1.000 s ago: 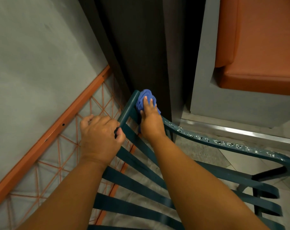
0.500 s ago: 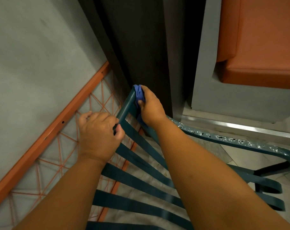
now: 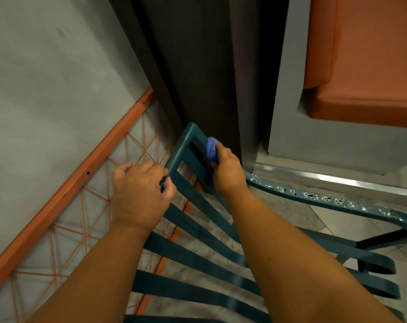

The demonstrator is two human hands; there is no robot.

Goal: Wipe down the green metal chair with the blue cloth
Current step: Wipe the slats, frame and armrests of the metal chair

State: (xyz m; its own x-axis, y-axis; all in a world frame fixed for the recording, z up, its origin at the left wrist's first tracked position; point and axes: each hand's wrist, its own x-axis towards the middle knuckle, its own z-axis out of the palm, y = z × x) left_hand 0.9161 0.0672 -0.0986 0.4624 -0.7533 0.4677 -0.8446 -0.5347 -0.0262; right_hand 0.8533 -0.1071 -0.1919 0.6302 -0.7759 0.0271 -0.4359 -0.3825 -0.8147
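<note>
- The right hand [image 3: 228, 172] curls its fingers and thumb around the blue cloth [image 3: 212, 150], a soft, crumpled wad that bulges out above the knuckles; the cloth is pressed against the top rail of the green metal chair [image 3: 193, 259], near the rail's far corner.
- The left hand [image 3: 140, 192] grips the chair's side upright just below that same corner, its fingers wrapped around the far side of the bar and its thumb closing over the near side.
- The chair frame is smooth painted tube with rounded bends; flat, parallel slats run across the back between the two hands and on down toward the camera.
- The armrest [image 3: 326, 198] sweeps away from the right wrist in a long curve, and its paint is chipped into pale, speckled patches along the top.
- Left of the chair stands an orange metal frame [image 3: 81, 178] with a straight flat bar and thin wires crossing in triangles.
- Behind it rises a matte grey wall [image 3: 46, 78], and a dark panel [image 3: 193, 66] fills the corner.
- At the upper right lies an orange cushion [image 3: 365, 66], smooth and padded, on a grey base.
</note>
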